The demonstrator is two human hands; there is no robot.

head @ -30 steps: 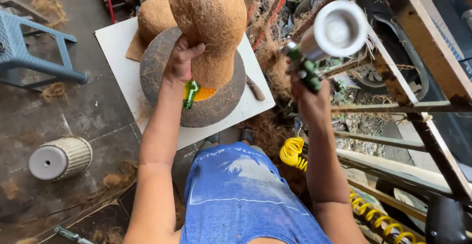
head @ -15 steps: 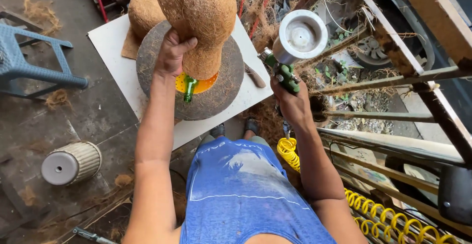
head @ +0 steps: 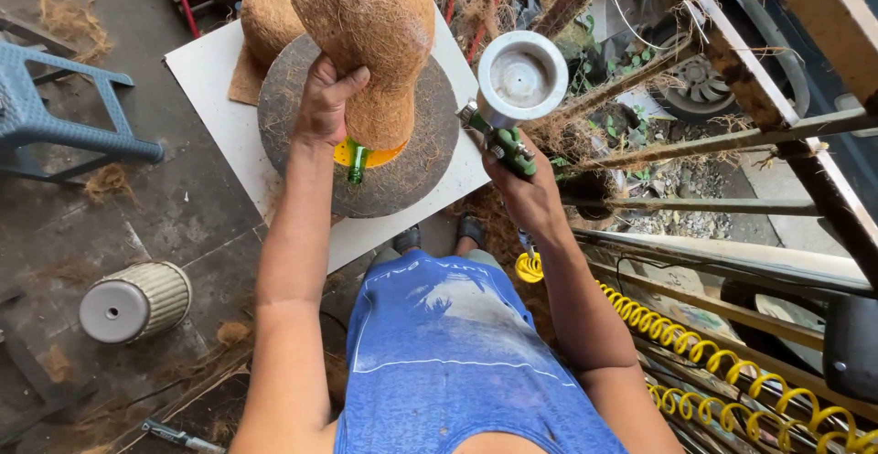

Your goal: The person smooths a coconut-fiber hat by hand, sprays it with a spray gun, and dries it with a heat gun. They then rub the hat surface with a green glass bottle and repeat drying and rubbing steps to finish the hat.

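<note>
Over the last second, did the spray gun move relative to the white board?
Yes. The spray gun in the right hand has come in leftward: its cup, which was well off the white board, now sits at the board's right edge, nearer the fibre form.

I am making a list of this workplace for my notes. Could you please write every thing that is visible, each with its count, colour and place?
coir-covered vase form: 1, brown, held up over the round disc
round coir disc: 1, dark brown, on the white board
white board: 1, white, on the floor ahead
second coir form: 1, brown, behind the disc
green bottle: 1, green, under the vase form
spray gun: 1, green body, metal cup, right of the disc
coiled air hose: 1, yellow, lower right
plastic stool: 1, blue-grey, far left
ribbed cylinder: 1, pale grey, lying on the floor at left
left hand: 1, grips the vase form
right hand: 1, grips the spray gun
</note>
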